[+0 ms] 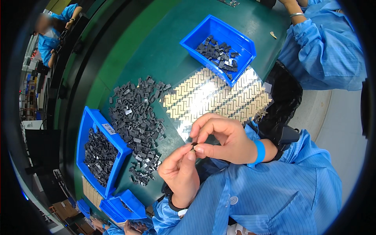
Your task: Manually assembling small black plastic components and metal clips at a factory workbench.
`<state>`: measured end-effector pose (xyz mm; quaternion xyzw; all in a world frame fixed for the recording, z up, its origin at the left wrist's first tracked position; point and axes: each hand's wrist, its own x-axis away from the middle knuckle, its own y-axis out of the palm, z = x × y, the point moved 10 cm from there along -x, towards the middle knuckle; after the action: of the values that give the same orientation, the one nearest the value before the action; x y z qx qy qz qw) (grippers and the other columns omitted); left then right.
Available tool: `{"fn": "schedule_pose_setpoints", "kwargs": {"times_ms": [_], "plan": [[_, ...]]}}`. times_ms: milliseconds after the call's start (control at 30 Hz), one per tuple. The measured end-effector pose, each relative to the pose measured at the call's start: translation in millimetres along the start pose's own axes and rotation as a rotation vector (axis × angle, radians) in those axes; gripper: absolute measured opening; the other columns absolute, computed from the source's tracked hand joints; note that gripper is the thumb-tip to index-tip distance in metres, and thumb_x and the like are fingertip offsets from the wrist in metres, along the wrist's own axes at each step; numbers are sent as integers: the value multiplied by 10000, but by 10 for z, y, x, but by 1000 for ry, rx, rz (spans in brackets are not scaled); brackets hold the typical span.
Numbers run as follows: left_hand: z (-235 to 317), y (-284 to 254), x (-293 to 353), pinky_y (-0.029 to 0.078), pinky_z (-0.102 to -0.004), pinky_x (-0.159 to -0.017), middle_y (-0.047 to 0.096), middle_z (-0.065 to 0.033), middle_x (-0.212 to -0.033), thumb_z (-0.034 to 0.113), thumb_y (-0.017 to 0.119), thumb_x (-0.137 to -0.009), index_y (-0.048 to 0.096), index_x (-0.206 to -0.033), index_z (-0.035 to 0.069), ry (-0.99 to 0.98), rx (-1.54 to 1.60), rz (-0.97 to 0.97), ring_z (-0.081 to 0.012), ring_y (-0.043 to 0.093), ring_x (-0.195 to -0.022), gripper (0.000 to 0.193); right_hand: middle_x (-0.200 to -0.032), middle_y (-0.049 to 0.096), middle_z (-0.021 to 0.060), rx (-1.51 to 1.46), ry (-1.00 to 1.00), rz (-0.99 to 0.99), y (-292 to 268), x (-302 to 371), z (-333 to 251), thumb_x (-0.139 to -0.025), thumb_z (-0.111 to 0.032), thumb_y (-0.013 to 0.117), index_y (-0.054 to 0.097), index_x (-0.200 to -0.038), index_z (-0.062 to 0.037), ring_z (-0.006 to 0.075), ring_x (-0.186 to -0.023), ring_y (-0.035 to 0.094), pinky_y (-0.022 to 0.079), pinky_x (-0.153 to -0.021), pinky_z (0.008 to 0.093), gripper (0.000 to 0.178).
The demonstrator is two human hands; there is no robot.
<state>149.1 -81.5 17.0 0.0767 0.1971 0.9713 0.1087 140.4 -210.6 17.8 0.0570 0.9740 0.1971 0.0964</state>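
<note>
My left hand (181, 168) and my right hand (225, 141) meet at their fingertips, thumbs and forefingers pinched. Between them is a small black piece (193, 144), mostly covered by the fingers; a pale bit shows at its lower side. Just beyond the hands lies a shiny sheet (219, 98) bearing rows of beige strips in a zigzag pattern. To the left of my hands spreads a heap of small black blocks (137, 111), some with white or silvery faces.
Left of the heap stands a blue bin (124, 148) full of black pieces. Another blue bin (243, 44), partly filled, overlaps the sheet's far edge. A smaller blue bin (131, 205) is at lower left. Co-workers in blue sit at upper right (325, 51) and lower left; one is farther off.
</note>
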Motion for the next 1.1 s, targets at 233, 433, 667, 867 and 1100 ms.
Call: {"fn": "schedule_pose_setpoints", "kwargs": {"times_ms": [233,433,667,867,1100], "plan": [[62,-4,28,520,-304,-750,633,-165,-929,2,564,-837,559,-1044,-54,44,-126,-105,-203,632,-811,214,-860,535,48,91,34,-193,78,-49,-86,-771,-125,685,582,-810,-14,122,-781,508,428,-705,247,157],[-52,25,5,515,-284,-740,633,-154,-932,22,578,-841,512,-1137,-80,-84,-183,-157,-172,626,-813,321,-791,547,37,-33,170,-312,104,-13,67,-791,-122,660,589,-817,-2,96,-713,509,419,-665,241,143],[183,120,-58,474,-202,-685,636,-95,-870,-58,640,-765,605,-1078,-36,23,-450,-231,-100,594,-777,316,-789,561,32,-68,147,-421,162,-15,42,-797,-106,645,590,-821,3,83,-686,509,412,-630,227,124],[380,238,-37,499,-237,-670,644,-131,-857,-16,742,-661,655,-938,-29,222,-658,-281,-150,615,-747,291,-700,538,-5,-146,272,-448,238,15,87,-768,-65,625,571,-771,-8,49,-639,472,389,-582,211,79],[383,322,-21,507,-256,-656,655,-159,-873,-84,686,-679,649,-947,-39,276,-777,-315,-179,634,-745,274,-656,462,-31,-43,472,-480,258,75,272,-770,-6,554,491,-722,-23,28,-615,432,349,-536,203,81]]}}
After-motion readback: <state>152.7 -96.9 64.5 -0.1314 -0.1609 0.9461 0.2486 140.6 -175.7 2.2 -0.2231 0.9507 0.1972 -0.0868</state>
